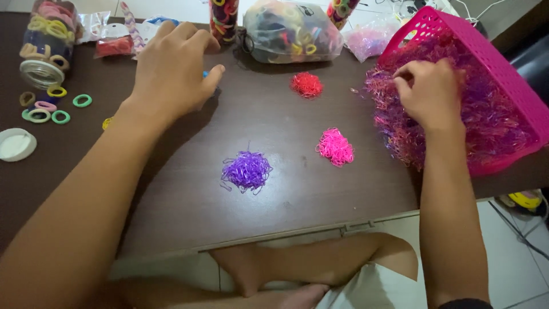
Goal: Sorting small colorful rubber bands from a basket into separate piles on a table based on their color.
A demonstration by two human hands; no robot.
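From the head camera, the right hand digs into a mixed heap of tiny pink and purple rubber bands spilling from a tilted pink basket, its fingers pinched together on a few strands. The left hand rests on the brown table far from the right one, fingers curled over something small and blue; whether it grips it, I cannot tell.

3 sorted piles lie between the hands: a red pile, a pink pile and a purple pile.

Judging from this, the tilted basket could dump more of its heap onto the table and bury the pink pile just beside it. A sweep of either forearm could also smear the piles together.

At the far edge sit a clear plastic bag of hair ties and a tall clear tube of ties. At the left, a clear jar lies on its side with loose rings near its mouth and a white lid close by.
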